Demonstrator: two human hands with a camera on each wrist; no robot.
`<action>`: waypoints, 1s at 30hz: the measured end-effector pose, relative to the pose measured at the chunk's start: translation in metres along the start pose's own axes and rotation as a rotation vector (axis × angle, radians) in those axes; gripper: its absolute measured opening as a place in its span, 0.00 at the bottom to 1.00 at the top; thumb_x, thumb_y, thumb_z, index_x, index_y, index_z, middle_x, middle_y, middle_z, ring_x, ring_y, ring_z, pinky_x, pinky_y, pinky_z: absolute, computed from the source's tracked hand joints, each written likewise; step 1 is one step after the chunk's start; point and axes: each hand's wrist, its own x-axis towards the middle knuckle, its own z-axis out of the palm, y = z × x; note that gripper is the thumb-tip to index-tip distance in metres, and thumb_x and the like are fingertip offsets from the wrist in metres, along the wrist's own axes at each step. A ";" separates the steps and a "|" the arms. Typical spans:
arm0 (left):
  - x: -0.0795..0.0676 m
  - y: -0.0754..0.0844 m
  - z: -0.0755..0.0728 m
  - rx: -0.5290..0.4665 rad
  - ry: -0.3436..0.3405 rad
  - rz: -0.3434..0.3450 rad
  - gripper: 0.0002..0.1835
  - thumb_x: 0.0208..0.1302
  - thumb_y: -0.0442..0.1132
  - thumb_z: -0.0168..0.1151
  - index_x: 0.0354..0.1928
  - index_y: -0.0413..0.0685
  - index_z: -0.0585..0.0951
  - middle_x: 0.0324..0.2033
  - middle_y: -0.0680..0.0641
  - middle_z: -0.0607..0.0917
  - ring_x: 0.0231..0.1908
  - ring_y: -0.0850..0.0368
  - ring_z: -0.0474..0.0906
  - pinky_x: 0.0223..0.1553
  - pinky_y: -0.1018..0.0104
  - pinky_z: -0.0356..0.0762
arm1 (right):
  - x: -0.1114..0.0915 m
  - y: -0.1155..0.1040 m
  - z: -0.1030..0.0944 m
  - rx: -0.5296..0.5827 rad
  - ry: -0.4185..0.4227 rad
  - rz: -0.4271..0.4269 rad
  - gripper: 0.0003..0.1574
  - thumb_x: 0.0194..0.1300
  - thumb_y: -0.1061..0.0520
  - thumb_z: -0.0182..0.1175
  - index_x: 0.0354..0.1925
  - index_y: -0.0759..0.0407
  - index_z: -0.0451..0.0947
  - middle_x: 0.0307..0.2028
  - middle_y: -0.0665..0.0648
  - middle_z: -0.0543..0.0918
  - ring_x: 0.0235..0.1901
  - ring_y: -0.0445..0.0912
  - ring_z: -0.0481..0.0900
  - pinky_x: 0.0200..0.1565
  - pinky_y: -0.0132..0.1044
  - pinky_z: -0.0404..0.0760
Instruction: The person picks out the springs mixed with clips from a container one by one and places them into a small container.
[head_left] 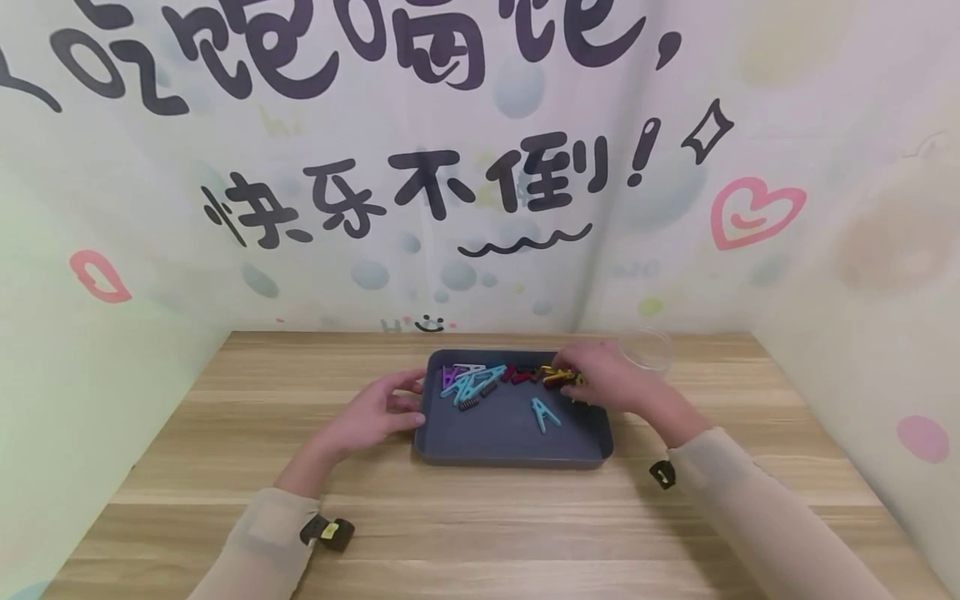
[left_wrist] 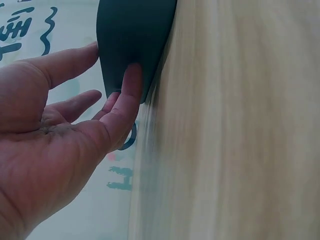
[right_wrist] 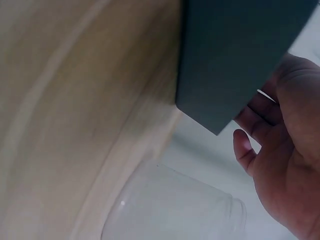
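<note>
The left hand's (head_left: 382, 408) fingers are spread loosely against the outside of the gray tray (head_left: 487, 437). The right hand (head_left: 603, 379) is curved over yellow clips (head_left: 555, 372) inside the tray's far right; whether anything is pinched cannot be told. The clips are judged light, stiff and best taken by their legs. They are hidden in both wrist views, whereas a clear container's (right_wrist: 175, 207) body is revealed by the right one.

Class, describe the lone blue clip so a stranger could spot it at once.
On the wooden table is a grey tray. Right of its middle lies a blue clip. Unlike the other blue clips, bunched at the left, it lies alone.
</note>
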 end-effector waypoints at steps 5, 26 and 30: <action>0.000 0.001 0.001 0.004 -0.009 -0.016 0.38 0.72 0.28 0.66 0.80 0.33 0.61 0.68 0.29 0.73 0.64 0.34 0.78 0.61 0.52 0.84 | 0.002 -0.003 0.004 -0.001 -0.047 0.041 0.16 0.65 0.57 0.76 0.51 0.55 0.86 0.45 0.51 0.87 0.45 0.47 0.83 0.48 0.50 0.74; -0.001 0.001 0.002 -0.029 -0.018 -0.022 0.38 0.73 0.26 0.64 0.80 0.32 0.60 0.69 0.29 0.72 0.64 0.34 0.78 0.60 0.54 0.85 | 0.007 -0.001 0.018 -0.053 -0.082 0.044 0.10 0.68 0.58 0.74 0.48 0.52 0.87 0.44 0.50 0.87 0.46 0.47 0.83 0.46 0.48 0.72; -0.002 0.002 0.002 -0.026 -0.015 -0.029 0.38 0.73 0.26 0.65 0.80 0.32 0.61 0.68 0.29 0.73 0.64 0.35 0.78 0.60 0.54 0.85 | 0.008 -0.003 0.017 -0.049 -0.094 0.041 0.10 0.68 0.58 0.74 0.48 0.52 0.88 0.44 0.49 0.88 0.46 0.47 0.83 0.48 0.50 0.73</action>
